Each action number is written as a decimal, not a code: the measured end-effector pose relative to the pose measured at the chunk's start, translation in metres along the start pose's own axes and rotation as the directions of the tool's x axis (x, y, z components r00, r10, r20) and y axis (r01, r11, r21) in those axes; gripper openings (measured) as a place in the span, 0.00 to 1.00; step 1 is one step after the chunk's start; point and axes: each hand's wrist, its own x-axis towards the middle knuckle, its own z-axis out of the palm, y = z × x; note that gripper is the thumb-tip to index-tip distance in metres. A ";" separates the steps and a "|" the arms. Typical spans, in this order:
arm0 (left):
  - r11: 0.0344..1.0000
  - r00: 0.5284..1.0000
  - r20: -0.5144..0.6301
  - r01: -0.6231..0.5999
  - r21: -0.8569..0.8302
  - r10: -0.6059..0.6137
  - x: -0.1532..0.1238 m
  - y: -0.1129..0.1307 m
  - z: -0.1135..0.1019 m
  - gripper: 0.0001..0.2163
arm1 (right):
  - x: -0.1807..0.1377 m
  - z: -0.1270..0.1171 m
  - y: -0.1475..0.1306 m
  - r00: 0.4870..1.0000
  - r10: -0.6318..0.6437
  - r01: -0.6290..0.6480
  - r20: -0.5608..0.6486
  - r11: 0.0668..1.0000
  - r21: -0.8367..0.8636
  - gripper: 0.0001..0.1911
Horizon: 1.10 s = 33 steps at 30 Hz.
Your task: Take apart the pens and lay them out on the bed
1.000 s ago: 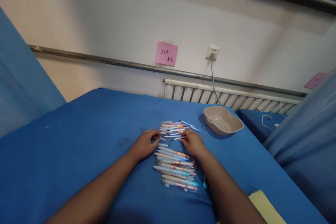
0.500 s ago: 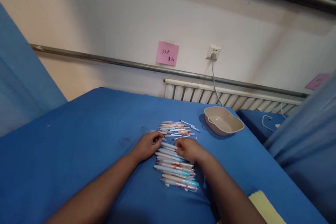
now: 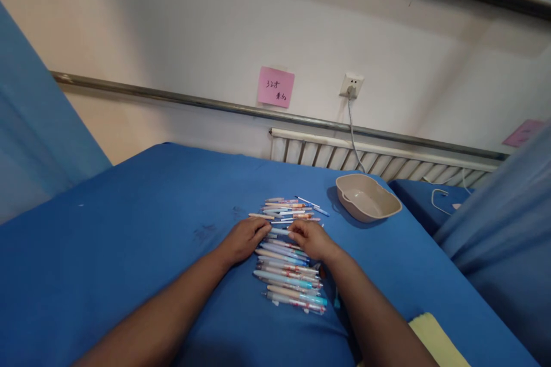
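Observation:
A pale pen point(image 3: 279, 231) lies crosswise between my two hands. My left hand point(image 3: 244, 239) has its thumb and fingers pinched together at the pen's left end. At the other end, the curled fingers of my right hand point(image 3: 314, 239) grip it. Just below the hands, several pens point(image 3: 290, 276) with white, peach and turquoise barrels lie side by side in a row. Beyond the fingers is a looser heap of pens and thin refills point(image 3: 286, 207). One peach pen point(image 3: 261, 216) lies right by my left fingertips.
A beige plastic basin point(image 3: 368, 198) stands on the blue sheet point(image 3: 163, 206) to the right of the heap. A yellow cloth point(image 3: 434, 338) lies near the right forearm. Behind are a radiator point(image 3: 318, 152) and a wall socket with a cord point(image 3: 352, 86). Blue curtains point(image 3: 508, 252) hang at both sides.
Both hands have shifted slightly, the right one a little away from me. The pen between them has moved up from the row toward the heap.

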 end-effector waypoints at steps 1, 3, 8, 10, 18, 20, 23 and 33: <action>1.000 1.000 -0.003 0.009 0.007 -0.008 0.000 0.000 0.000 0.15 | 0.000 -0.001 -0.001 1.000 -0.009 0.009 -0.009 1.000 -0.011 0.04; 1.000 0.999 -0.048 0.005 -0.011 -0.005 -0.001 0.000 0.000 0.13 | 0.000 -0.002 -0.003 0.999 -0.026 0.025 -0.023 0.999 -0.028 0.03; 0.994 0.994 -0.104 -0.053 -0.095 0.043 -0.004 0.001 0.001 0.13 | 0.000 0.001 -0.004 1.000 0.000 0.000 -0.026 1.000 -0.031 0.03; 0.996 0.996 -0.094 0.000 -0.092 -0.008 -0.003 0.000 0.002 0.12 | 0.000 0.001 -0.004 0.999 0.012 -0.013 -0.042 1.000 -0.025 0.03; 0.995 0.993 -0.119 -0.019 -0.093 0.007 -0.003 -0.004 0.005 0.20 | 0.000 -0.004 -0.010 0.998 -0.030 0.025 -0.055 0.996 -0.085 0.02; 0.996 0.996 -0.077 0.034 -0.077 -0.040 -0.003 -0.003 0.004 0.15 | 0.000 -0.004 -0.009 0.997 -0.037 0.032 -0.061 0.996 -0.084 0.03; 0.986 0.985 -0.071 0.156 -0.057 -0.160 -0.003 -0.005 0.002 0.17 | 0.000 -0.005 -0.008 0.997 -0.050 0.043 -0.062 0.994 -0.097 0.02; 0.996 0.998 -0.024 -0.063 0.066 0.065 -0.003 -0.010 0.005 0.11 | 0.000 -0.007 0.000 0.997 -0.060 0.052 -0.039 0.981 -0.188 0.02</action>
